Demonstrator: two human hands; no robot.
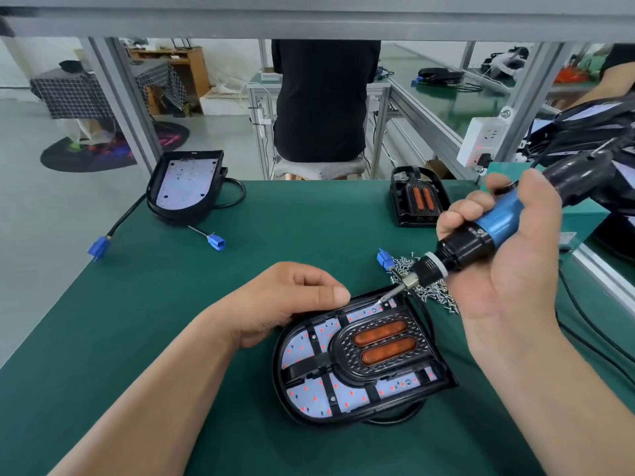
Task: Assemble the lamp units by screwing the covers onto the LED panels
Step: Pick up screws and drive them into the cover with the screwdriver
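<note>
Lamp unit (360, 359) lies flat on the green mat (171, 304), near centre, right in front of the person. Long axis runs diagonal, with the rounded end at near left and the flat end at far right. The housing is black plastic and D-shaped.

Inside it is a white LED panel (305, 345) dotted with red points. A black cover (374, 341) sits on the panel. It is a ribbed frame with a U-shaped textured middle and two orange oblong lenses side by side along the same diagonal.

Right hand (508, 262) is wrapped tight round the screwdriver (481, 231), which has a blue metallic barrel, black collar and silver bit. The tool slants from upper right down to lower left, and its tip touches the far corner of the cover.

Left hand (285, 300) rests on the lamp's far-left rim with fingers curled and thumb against forefinger, just beside the bit. Cannot tell if it pinches anything.

A pile of small silver screws (433, 293) is just beyond the lamp, under the tool. A blue plug (385, 259) is beside the pile.

Second lamp (185, 187) sits far left with no cover, its white panel bare and its cable coiled. A spare cover (419, 201) is far right, well apart.
</note>
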